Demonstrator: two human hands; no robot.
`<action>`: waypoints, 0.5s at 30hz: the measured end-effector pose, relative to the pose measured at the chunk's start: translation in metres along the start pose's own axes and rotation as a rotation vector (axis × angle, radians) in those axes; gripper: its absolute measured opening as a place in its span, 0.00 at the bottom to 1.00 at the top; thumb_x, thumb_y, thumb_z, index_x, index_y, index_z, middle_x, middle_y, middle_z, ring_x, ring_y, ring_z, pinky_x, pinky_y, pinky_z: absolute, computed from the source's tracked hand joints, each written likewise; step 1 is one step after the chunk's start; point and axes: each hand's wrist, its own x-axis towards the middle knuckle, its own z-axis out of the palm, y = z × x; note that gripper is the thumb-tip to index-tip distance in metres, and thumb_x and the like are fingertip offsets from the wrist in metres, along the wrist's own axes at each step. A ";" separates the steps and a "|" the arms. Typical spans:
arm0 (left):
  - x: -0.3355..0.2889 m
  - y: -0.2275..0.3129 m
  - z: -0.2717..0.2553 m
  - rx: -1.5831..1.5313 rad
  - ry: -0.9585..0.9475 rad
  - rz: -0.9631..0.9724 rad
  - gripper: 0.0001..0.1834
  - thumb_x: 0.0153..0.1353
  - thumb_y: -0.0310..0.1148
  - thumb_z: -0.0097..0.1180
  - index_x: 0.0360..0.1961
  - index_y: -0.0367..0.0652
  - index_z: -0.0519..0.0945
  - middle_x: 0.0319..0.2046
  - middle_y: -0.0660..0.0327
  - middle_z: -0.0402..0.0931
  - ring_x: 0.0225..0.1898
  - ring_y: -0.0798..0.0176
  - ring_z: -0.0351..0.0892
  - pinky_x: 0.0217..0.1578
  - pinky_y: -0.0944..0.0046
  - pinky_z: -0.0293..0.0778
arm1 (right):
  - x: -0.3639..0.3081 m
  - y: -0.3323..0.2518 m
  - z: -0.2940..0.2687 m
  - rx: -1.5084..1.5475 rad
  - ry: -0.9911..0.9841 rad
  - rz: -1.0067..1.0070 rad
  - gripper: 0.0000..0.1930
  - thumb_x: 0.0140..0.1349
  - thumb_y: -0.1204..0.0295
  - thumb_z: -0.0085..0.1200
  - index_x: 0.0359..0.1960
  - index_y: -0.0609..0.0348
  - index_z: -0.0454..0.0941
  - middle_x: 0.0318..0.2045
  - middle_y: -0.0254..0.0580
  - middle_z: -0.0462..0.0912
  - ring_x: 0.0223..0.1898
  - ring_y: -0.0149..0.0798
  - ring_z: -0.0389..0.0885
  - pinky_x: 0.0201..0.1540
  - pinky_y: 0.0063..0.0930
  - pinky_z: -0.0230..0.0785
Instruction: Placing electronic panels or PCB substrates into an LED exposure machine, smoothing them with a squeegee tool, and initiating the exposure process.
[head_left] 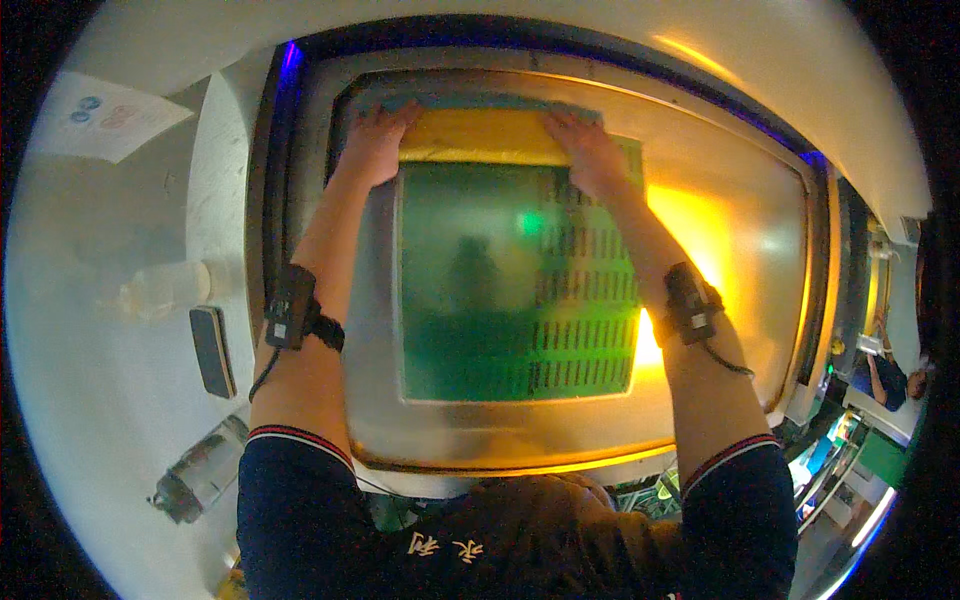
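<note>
Both arms reach to the far side of a green rectangular panel (470, 290), whose right part bears rows of short dark marks. A yellow band-like piece (490, 137) lies across its far end, between my hands; whether it is a sheet or a strip I cannot tell. My left hand (383, 143) rests at the band's left end, fingers apart and stretched forward. At the band's right end is my right hand (585, 148), its fingers likewise spread. Beyond the fingertips runs a bluish strip (500, 103). The undersides of both hands are hidden.
A metallic framed bed (740, 300) with raised dark edges surrounds the panel, glaring yellow on the right. On the white surface at left are a phone (211, 352), a clear bottle (205, 465) and a printed sheet (105, 118). Another person (885, 380) is at far right.
</note>
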 end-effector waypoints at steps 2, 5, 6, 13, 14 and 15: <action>-0.019 0.036 -0.013 0.018 -0.063 0.008 0.42 0.51 0.21 0.55 0.70 0.53 0.59 0.63 0.54 0.69 0.63 0.41 0.65 0.61 0.36 0.61 | -0.041 -0.006 -0.016 -0.023 -0.070 0.086 0.34 0.53 0.79 0.47 0.66 0.45 0.64 0.68 0.39 0.64 0.67 0.48 0.64 0.69 0.50 0.56; -0.093 0.053 -0.013 -0.083 -0.116 -0.080 0.42 0.51 0.19 0.54 0.70 0.52 0.59 0.62 0.54 0.69 0.65 0.39 0.63 0.62 0.37 0.60 | -0.096 -0.051 -0.035 0.020 -0.140 0.053 0.35 0.52 0.81 0.48 0.66 0.48 0.64 0.68 0.42 0.65 0.67 0.49 0.63 0.69 0.55 0.53; -0.116 0.070 -0.016 -0.093 -0.131 -0.055 0.42 0.51 0.19 0.53 0.69 0.51 0.59 0.62 0.52 0.70 0.65 0.38 0.63 0.63 0.37 0.59 | -0.124 -0.058 -0.034 0.077 -0.150 0.049 0.35 0.51 0.83 0.48 0.66 0.51 0.64 0.67 0.45 0.65 0.68 0.49 0.62 0.69 0.57 0.51; -0.396 0.220 -0.016 -0.059 -0.500 0.084 0.44 0.53 0.30 0.58 0.72 0.59 0.57 0.73 0.57 0.50 0.68 0.35 0.56 0.67 0.33 0.50 | -0.399 -0.155 -0.043 0.391 -0.161 0.008 0.36 0.62 0.70 0.51 0.73 0.45 0.53 0.73 0.42 0.54 0.70 0.59 0.57 0.70 0.54 0.50; -0.413 0.241 -0.038 -0.122 -0.642 0.092 0.43 0.53 0.30 0.58 0.72 0.58 0.57 0.73 0.61 0.51 0.68 0.34 0.58 0.66 0.32 0.51 | -0.435 -0.167 -0.093 0.183 -0.858 -0.247 0.39 0.60 0.65 0.54 0.73 0.44 0.51 0.73 0.39 0.53 0.70 0.58 0.57 0.68 0.58 0.53; -0.429 0.269 -0.076 -0.188 -0.784 0.134 0.43 0.54 0.30 0.58 0.72 0.57 0.57 0.73 0.64 0.52 0.67 0.34 0.59 0.66 0.32 0.52 | -0.478 -0.170 -0.084 0.235 -0.709 -0.173 0.41 0.58 0.61 0.56 0.73 0.43 0.52 0.72 0.38 0.56 0.71 0.55 0.57 0.67 0.62 0.54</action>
